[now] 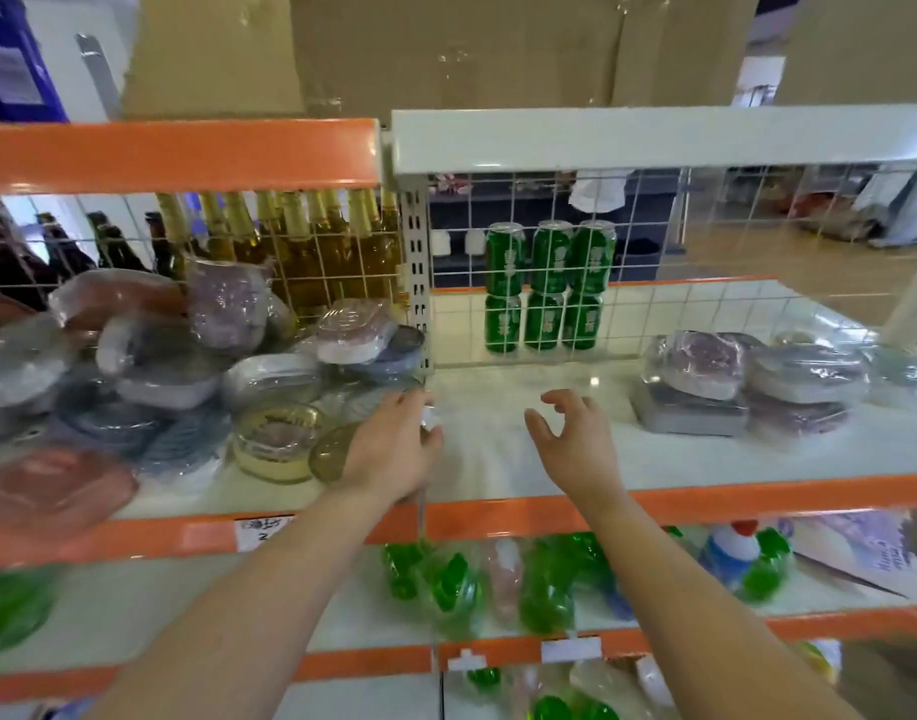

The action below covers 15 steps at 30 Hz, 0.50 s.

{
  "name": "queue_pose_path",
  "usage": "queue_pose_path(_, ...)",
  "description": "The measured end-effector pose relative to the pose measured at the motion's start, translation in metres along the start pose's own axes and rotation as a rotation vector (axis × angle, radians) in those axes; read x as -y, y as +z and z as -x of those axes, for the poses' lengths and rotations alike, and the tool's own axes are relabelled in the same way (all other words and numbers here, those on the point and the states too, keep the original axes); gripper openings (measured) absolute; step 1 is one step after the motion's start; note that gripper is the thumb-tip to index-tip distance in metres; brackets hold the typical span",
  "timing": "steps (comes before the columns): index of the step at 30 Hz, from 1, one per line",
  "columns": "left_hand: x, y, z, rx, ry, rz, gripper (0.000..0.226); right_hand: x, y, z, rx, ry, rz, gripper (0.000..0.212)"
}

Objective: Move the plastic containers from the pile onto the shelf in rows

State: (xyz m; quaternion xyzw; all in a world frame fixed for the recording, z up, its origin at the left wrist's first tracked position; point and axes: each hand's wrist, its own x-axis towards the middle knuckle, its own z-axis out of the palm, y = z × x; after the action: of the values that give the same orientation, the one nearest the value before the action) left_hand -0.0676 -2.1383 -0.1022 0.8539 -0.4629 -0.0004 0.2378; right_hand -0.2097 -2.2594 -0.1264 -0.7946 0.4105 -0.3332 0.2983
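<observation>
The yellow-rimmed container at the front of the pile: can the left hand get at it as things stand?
Probably yes. The left hand is right beside the yellow-rimmed container, which sits at the pile's open front edge with nothing stacked on it. A round lid leans between them but hardly blocks a grasp.

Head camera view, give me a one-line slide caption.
Both empty hands, left and right, reach over the shelf between piled containers and stacked containers.

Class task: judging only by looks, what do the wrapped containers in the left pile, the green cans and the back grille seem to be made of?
Containers in the pile: apparently plastic, muted colours, sealed in glossy clear film that wrinkles and glints. Green cans: probably metal, printed glossy green with silvery rims. Back grille: thin crossed wires, likely white-coated metal.
</observation>
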Motion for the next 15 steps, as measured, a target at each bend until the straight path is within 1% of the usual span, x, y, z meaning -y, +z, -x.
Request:
queue_pose_path(6,0.074,-0.042,0.041,-0.002,-0.062,-0.012,0.039,0.051,0.054,0.043,0.064,0.006,-0.013,0.038)
queue_pose_path(10,0.108,-0.061,0.055,-0.021,-0.092,-0.016,0.036,0.077,0.079,0.052,0.099,0.021,-0.018,0.041)
queue_pose_path(12,0.122,-0.066,0.057,-0.038,-0.118,-0.009,0.035,0.085,0.088,0.052,0.144,0.047,0.008,0.046)
queue_pose_path(15,0.139,-0.071,0.055,-0.05,-0.151,-0.008,0.036,0.086,0.098,0.048,0.233,0.161,0.028,0.059)
